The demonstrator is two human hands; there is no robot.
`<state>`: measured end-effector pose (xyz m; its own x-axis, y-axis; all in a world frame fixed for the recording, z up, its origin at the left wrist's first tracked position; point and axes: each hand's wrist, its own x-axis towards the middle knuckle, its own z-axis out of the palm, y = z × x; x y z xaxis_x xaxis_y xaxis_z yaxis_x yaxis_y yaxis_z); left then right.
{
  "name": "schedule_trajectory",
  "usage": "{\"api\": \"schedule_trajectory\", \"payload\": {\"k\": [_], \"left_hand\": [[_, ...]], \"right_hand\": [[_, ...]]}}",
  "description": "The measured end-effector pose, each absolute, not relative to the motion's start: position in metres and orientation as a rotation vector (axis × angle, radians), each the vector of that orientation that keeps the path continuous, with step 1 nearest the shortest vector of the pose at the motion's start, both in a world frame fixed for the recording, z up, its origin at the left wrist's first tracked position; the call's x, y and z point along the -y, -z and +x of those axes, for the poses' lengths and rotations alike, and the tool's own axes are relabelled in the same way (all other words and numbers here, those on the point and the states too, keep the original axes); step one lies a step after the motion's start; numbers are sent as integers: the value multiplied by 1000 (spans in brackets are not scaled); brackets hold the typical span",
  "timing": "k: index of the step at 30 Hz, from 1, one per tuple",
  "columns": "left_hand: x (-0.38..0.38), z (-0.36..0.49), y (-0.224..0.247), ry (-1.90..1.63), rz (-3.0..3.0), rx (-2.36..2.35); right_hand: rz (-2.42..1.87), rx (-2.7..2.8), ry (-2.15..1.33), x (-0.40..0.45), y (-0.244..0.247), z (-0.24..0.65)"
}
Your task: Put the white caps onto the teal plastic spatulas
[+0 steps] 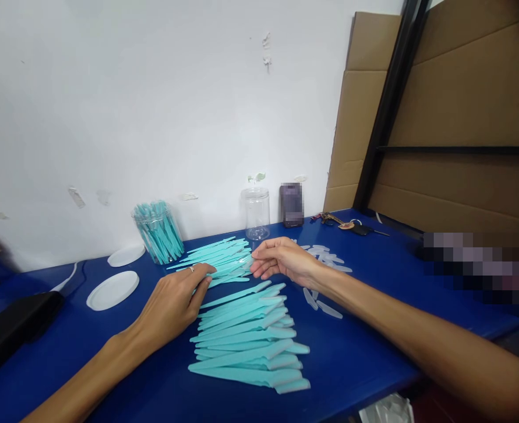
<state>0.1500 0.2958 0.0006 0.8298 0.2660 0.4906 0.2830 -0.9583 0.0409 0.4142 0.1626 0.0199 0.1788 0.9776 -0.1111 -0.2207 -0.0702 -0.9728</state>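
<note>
My left hand (177, 294), a ring on one finger, pinches the handle end of a turquoise eyebrow razor (230, 273) over the far pile. At the razor's other end, the fingertips of my right hand (281, 258) close on what looks like a clear blade cap (247, 262); the fingers partly hide it. Behind them lies a loose pile of turquoise razors (217, 252). Nearer me a second pile of razors (250, 341) lies side by side, with pale covers over the blade ends. Loose clear caps (325, 257) are scattered to the right of my right hand.
A clear jar full of turquoise razors (157, 232) stands by the wall, and another clear jar (257, 214) holds nothing visible. Two white lids (113, 290) lie left. A phone (291, 204) leans on the wall beside keys (347, 225). A black object (16, 329) sits far left.
</note>
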Motion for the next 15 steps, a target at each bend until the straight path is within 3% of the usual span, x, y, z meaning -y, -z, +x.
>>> {"api": "schedule_trajectory", "payload": {"k": [15], "left_hand": [[-290, 153, 1, 870, -2922, 311]], "right_hand": [[-1140, 899, -1266, -160, -19, 407]]}}
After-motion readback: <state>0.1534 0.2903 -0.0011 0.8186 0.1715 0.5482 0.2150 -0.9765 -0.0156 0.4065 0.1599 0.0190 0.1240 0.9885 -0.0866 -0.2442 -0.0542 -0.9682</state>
